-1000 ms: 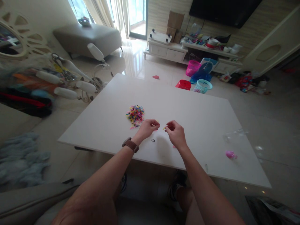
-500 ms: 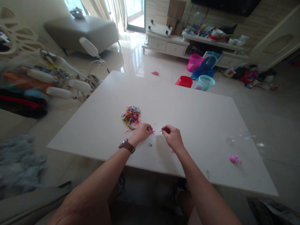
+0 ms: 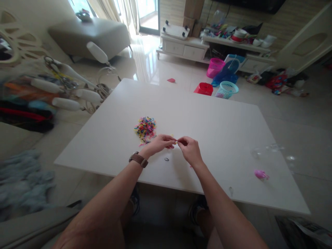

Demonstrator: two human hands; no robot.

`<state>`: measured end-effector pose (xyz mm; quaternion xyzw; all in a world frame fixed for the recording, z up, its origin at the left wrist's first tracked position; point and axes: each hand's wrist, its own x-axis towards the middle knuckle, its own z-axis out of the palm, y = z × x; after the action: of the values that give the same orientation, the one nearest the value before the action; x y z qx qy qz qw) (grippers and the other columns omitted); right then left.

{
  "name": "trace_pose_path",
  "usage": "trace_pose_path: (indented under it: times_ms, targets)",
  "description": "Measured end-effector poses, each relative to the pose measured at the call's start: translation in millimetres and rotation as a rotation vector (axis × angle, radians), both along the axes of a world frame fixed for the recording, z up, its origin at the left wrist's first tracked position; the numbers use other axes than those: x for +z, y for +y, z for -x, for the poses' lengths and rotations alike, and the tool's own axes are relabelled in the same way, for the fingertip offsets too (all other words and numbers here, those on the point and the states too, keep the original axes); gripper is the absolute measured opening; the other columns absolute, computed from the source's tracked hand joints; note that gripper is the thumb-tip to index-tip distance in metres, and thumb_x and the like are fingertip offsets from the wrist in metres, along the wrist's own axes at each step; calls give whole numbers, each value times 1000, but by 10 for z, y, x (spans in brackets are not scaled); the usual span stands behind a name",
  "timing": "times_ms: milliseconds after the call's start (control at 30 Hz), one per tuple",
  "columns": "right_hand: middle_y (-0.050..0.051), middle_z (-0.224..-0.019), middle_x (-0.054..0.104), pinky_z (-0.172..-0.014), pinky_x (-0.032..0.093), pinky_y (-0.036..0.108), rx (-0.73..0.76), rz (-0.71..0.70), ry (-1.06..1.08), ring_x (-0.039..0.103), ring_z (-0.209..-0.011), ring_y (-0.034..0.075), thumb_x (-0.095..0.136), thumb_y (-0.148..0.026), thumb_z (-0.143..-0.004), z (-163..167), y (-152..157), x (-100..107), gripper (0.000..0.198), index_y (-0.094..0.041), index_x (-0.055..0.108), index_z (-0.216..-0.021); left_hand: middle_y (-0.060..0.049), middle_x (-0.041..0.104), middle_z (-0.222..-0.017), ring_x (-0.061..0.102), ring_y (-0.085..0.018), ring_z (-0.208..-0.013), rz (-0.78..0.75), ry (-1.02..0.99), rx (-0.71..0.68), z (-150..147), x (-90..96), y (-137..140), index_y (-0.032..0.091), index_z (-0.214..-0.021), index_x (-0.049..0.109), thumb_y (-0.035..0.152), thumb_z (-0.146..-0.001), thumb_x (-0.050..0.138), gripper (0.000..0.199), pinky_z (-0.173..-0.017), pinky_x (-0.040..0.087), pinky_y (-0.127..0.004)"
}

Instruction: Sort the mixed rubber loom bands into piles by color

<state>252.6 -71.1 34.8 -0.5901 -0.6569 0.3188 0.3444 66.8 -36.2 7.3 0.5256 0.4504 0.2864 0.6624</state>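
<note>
Over the white table [image 3: 207,121], my right hand [image 3: 190,149] pinches a small yellow rubber band [image 3: 176,142] between thumb and fingertips. My left hand [image 3: 159,143], with a brown-strapped watch on its wrist, reaches the same band with its fingertips, and the two hands almost touch. Beyond the left hand lies a pile of small multicoloured rubber bands [image 3: 145,128]. A single black rubber band [image 3: 166,159] rests nearer to me. Something small and red [image 3: 191,166] shows beside my right wrist. The pink pieces under the left fingers are mostly covered.
At the table's right side lie a pink-purple object [image 3: 260,174] and clear plastic items [image 3: 272,148]. A small clear piece [image 3: 231,191] is near the front edge. Past the far edge stand a red bin [image 3: 204,89] and a light-blue basket [image 3: 227,90]. A white lamp [image 3: 88,95] stands at the left.
My left hand has moved right and its fingers have stretched out to the yellow rubber band in my right hand. The gap between the hands has closed.
</note>
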Motion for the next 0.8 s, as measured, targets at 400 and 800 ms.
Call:
trace_pose_path:
  times_ms: [400, 800]
  targets:
    - [4, -98, 75, -74, 55, 27, -30, 48, 9, 70, -73, 15, 68, -19, -81, 4, 26, -38, 14, -19, 72, -94, -5, 74, -72, 65, -14, -65, -152, 362, 177, 3, 88, 60, 14, -81, 75, 18, -77, 75, 6, -61, 45, -24]
    - [1, -89, 74, -73, 51, 27, 21, 91, -136, 68, -70, 13, 63, -18, -84, -163, -8, -18, 8, -20, 71, -84, -8, 78, -90, 72, -18, -85, -324, 697, 412, -289, -95, 177, 16, -91, 75, 18, -80, 74, 12, -80, 54, -28]
